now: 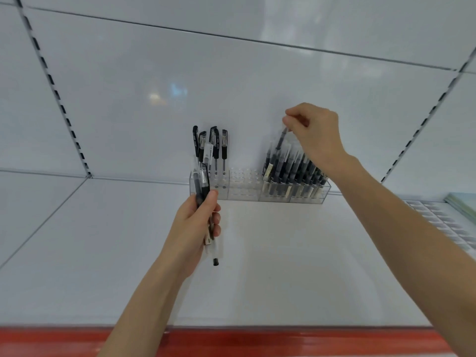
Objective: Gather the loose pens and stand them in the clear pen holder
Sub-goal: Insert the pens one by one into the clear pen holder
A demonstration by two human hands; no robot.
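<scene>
The clear pen holder (257,188) sits in the middle of the frame, against the back wall of a white shelf (283,253). It is a long transparent block with rows of round holes. At its left end a few black capped pens (216,145) stand upright in the holes; pale print runs along their caps and barrels but is too small and blurred to read. The middle section of holes holds nothing. At its right end a dense cluster of dark pens with clear caps (293,168) leans to the right, and several carry pale rectangular labels low on their barrels, again unreadable.

The left hand (195,228), lower centre, is closed in a fist around a small bundle of pens (204,191), their capped ends rising just in front of the holder's left end and one tip sticking out below the fist. A striped label on one of these pens looks like a barcode, though no digits can be made out.

The right hand (314,132), right of centre, pinches the top of a single pen (281,139) between thumb and fingertips, above the right cluster.

A red strip (257,341) edges the shelf front along the bottom of the frame.
</scene>
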